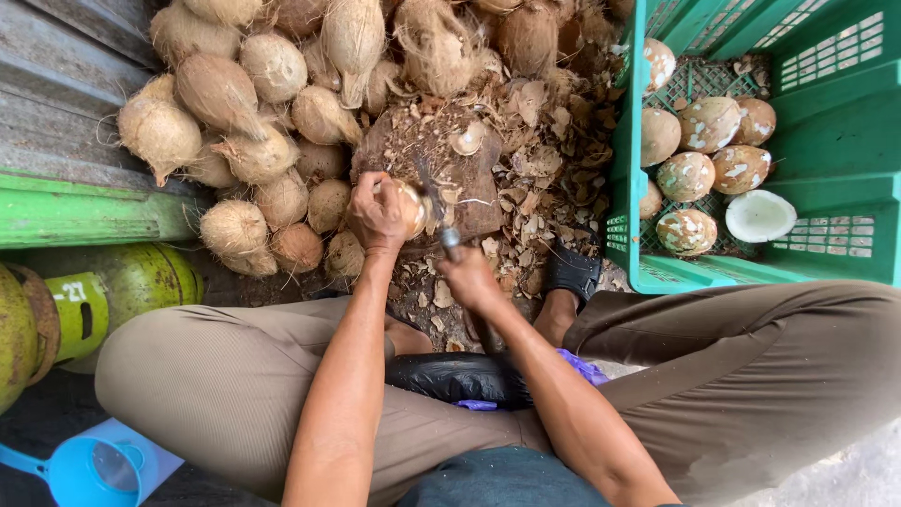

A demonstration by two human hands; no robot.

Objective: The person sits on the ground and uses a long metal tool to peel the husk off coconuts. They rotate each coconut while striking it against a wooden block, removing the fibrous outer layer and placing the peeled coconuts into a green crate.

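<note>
My left hand (pixel 377 214) grips a partly peeled coconut (pixel 411 208) and holds it against a wooden chopping block (pixel 469 178). My right hand (pixel 469 279) is closed around the handle of a knife (pixel 441 221) whose blade touches the coconut. Brown shell chips (pixel 544 178) lie scattered over the block and the ground around it. Behind the block is a heap of several husked brown coconuts (pixel 272 113).
A green plastic crate (pixel 826 150) at the right holds several peeled coconuts (pixel 709 122) and one white half (pixel 758 216). A green gas cylinder (pixel 103 291) lies at the left, a blue funnel (pixel 94 469) below it. My knees and a sandalled foot (pixel 572 272) frame the spot.
</note>
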